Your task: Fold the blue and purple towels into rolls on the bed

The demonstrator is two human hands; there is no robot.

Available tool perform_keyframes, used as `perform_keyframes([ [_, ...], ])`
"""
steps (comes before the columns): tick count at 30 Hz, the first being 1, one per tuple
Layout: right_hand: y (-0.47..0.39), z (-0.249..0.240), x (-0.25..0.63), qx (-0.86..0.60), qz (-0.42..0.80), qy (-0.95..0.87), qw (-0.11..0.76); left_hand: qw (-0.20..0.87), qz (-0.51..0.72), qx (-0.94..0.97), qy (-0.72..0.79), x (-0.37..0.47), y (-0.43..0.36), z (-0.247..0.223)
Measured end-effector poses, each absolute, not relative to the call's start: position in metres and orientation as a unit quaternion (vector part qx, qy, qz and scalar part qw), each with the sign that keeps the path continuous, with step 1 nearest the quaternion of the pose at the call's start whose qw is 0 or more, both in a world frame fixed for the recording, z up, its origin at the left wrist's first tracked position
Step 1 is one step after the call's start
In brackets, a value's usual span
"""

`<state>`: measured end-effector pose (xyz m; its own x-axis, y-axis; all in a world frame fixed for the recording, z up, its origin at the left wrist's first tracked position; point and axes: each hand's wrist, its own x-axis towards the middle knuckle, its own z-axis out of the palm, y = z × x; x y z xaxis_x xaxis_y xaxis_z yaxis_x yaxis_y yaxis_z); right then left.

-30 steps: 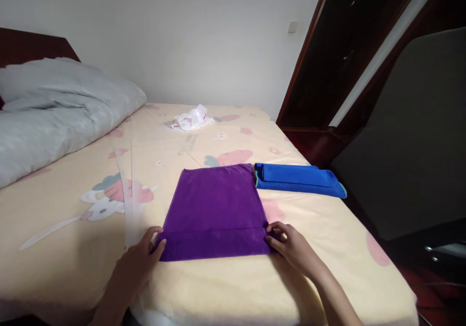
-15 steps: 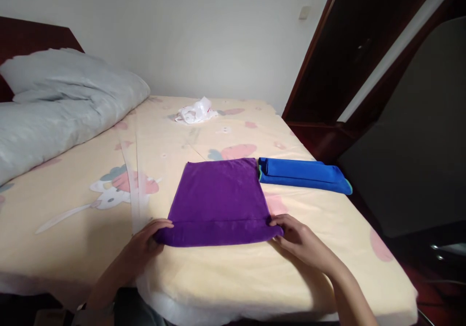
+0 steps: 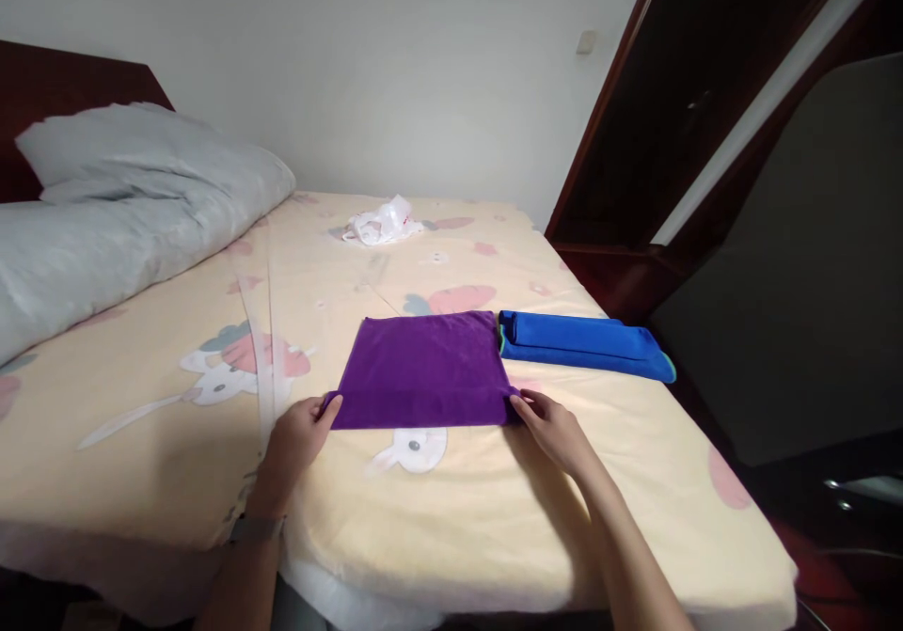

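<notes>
On the patterned bedsheet point(image 3: 437, 537): one purple cloth point(image 3: 427, 354), near edge turned over in a band, larger part flat, early stage, I judge; band ends pinched by my left hand point(image 3: 300, 432) and right hand point(image 3: 556, 432); one blue cloth point(image 3: 582, 338), already folded, just beside.

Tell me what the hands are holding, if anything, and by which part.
The purple cloth: the left hand grips the left end of its folded near edge, the right hand the right end.
</notes>
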<state>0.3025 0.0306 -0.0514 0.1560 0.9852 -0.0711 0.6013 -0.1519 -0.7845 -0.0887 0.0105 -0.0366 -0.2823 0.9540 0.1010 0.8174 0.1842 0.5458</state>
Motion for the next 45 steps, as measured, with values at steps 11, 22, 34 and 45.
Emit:
perform_keyframes([
  [11,0.042,-0.058,0.288,-0.698,0.287,-0.566,0.333,0.166,0.321,0.52,0.774,-0.079,0.02,-0.043],
  [22,-0.003,-0.053,0.308,-0.663,0.244,-0.616,0.348,-0.027,0.272,0.65,0.709,-0.093,-0.008,-0.05],
  [34,-0.004,-0.045,0.316,-0.545,0.295,-0.72,0.313,0.223,0.286,0.712,0.601,-0.122,-0.011,-0.053],
  [45,0.007,-0.05,0.321,-0.562,0.433,-0.602,0.365,0.233,0.438,0.583,0.644,-0.1,0.011,-0.058],
])
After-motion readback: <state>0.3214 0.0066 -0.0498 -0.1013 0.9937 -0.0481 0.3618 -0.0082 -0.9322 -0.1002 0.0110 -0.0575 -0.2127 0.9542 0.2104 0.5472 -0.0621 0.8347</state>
